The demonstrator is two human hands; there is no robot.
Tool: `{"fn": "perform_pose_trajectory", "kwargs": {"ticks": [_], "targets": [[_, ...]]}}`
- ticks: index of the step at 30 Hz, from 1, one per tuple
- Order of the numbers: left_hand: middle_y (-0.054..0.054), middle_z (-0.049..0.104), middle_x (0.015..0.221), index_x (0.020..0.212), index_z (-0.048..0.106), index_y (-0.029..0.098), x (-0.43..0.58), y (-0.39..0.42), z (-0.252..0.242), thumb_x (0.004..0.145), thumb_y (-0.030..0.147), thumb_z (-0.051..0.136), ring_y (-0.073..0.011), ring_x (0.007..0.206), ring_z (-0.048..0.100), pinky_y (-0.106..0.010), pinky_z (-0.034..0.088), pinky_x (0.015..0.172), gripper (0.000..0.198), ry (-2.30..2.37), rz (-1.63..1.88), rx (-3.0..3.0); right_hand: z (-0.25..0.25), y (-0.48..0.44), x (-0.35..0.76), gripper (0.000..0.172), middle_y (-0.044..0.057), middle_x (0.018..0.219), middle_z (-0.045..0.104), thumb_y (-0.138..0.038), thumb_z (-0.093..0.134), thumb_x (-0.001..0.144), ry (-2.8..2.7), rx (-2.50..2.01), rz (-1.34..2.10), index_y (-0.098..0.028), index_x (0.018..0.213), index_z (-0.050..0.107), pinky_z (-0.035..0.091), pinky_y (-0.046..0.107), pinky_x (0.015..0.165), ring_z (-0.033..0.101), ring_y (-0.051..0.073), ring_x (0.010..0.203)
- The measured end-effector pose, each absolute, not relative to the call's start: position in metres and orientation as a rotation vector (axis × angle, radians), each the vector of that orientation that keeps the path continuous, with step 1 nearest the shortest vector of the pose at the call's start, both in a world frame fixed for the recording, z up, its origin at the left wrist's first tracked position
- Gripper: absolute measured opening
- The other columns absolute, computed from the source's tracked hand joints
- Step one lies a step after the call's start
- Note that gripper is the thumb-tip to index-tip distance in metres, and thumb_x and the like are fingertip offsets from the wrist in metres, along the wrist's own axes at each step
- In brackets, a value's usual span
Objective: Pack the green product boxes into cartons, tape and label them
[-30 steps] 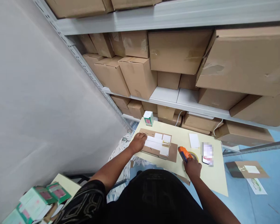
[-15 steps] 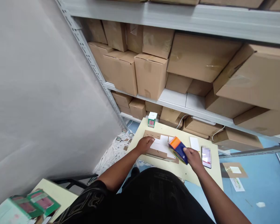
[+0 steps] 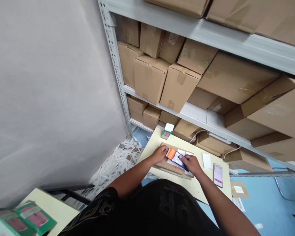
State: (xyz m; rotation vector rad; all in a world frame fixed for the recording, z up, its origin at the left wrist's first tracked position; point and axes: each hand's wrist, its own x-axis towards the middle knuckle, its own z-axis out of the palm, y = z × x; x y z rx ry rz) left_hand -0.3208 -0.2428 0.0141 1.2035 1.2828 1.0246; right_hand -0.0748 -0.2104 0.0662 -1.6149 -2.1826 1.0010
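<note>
Hands meet over the flat cardboard [image 3: 173, 165] on our table [image 3: 211, 183]. Our right hand [image 3: 192, 163] grips an orange-and-blue tape dispenser [image 3: 175, 156] on the cardboard; our left hand [image 3: 159, 154] curls loosely, fingertips touching its orange end.

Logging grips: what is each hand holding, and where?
Right hand grips the tape dispenser by its blue end; left hand rests beside its orange end.
</note>
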Motion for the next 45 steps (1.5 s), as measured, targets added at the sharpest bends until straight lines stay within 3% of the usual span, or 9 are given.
{"fn": "perform_pose_trajectory", "kwargs": {"ticks": [6,15,19,25,27,31,36,40,45], "targets": [[-0.003,0.067,0.081,0.084,0.061,0.02,-0.314,-0.245,0.015,0.099,0.033,0.043,-0.0199,0.081,0.063,-0.03,0.048,0.076,0.028,1.494,1.015,1.359,0.071,-0.197,-0.079,0.06,-0.001,0.052,0.053,-0.073,0.051,0.088,-2.276,-1.676,0.974,-0.023,0.054,0.053,0.035,0.028,0.058,0.054,0.017,0.057],[-0.004,0.071,0.087,0.092,0.067,0.021,-0.366,-0.25,0.008,0.096,0.031,0.049,-0.0219,0.084,0.064,-0.031,0.047,0.079,0.021,1.786,0.986,1.395,0.095,-0.191,-0.061,0.059,0.001,0.055,0.059,-0.072,0.051,0.09,-2.486,-1.686,0.957,-0.023,0.058,0.059,0.033,0.029,0.058,0.056,0.018,0.058],[-0.005,0.07,0.088,0.089,0.066,0.021,-0.38,-0.258,-0.021,0.095,0.031,0.052,-0.0235,0.089,0.064,-0.033,0.047,0.087,0.018,1.832,0.968,1.238,0.096,-0.193,-0.071,0.061,0.006,0.066,0.069,-0.073,0.047,0.092,-2.603,-1.754,0.817,-0.023,0.065,0.068,0.034,0.03,0.06,0.062,0.021,0.067],[-0.003,0.068,0.086,0.094,0.061,0.02,-0.343,-0.259,-0.058,0.099,0.032,0.045,-0.0206,0.088,0.064,-0.032,0.05,0.085,0.021,1.823,0.927,1.118,0.093,-0.189,-0.091,0.066,0.013,0.086,0.078,-0.076,0.044,0.094,-2.719,-1.844,0.649,-0.02,0.078,0.077,0.037,0.031,0.065,0.07,0.027,0.086],[-0.005,0.068,0.092,0.103,0.061,0.019,-0.34,-0.258,-0.059,0.098,0.033,0.049,-0.0212,0.09,0.065,-0.035,0.051,0.089,0.02,1.843,0.923,1.103,0.094,-0.187,-0.092,0.069,0.014,0.087,0.078,-0.077,0.043,0.093,-2.714,-1.89,0.657,-0.02,0.079,0.078,0.038,0.031,0.065,0.07,0.027,0.086],[-0.014,0.065,0.124,0.126,0.06,0.016,-0.35,-0.251,-0.049,0.096,0.035,0.053,-0.025,0.112,0.064,-0.041,0.045,0.107,0.036,1.874,0.967,1.171,0.096,-0.188,-0.093,0.073,0.016,0.093,0.078,-0.08,0.041,0.092,-2.716,-1.906,0.647,-0.02,0.085,0.08,0.042,0.033,0.071,0.07,0.028,0.089],[-0.015,0.049,0.155,0.152,0.046,0.018,-0.337,-0.232,-0.037,0.1,0.04,0.049,-0.0287,0.144,0.046,-0.042,0.033,0.122,0.057,1.692,0.952,1.326,0.1,-0.191,-0.094,0.077,0.016,0.095,0.079,-0.083,0.039,0.091,-2.745,-1.89,0.602,-0.018,0.092,0.081,0.045,0.032,0.076,0.071,0.029,0.093],[-0.016,0.041,0.163,0.161,0.032,0.019,-0.326,-0.227,-0.032,0.097,0.041,0.054,-0.0312,0.148,0.043,-0.045,0.034,0.122,0.071,1.674,0.826,1.353,0.101,-0.191,-0.094,0.079,0.016,0.098,0.079,-0.086,0.04,0.089,-2.733,-1.919,0.616,-0.019,0.095,0.081,0.047,0.032,0.075,0.072,0.029,0.095],[-0.015,0.042,0.163,0.162,0.033,0.021,-0.332,-0.228,-0.022,0.098,0.045,0.051,-0.0309,0.149,0.043,-0.044,0.033,0.121,0.071,1.685,0.741,1.401,0.102,-0.187,-0.092,0.081,0.015,0.101,0.078,-0.088,0.036,0.088,-2.683,-1.915,0.701,-0.02,0.094,0.081,0.048,0.031,0.073,0.072,0.029,0.096]]}}
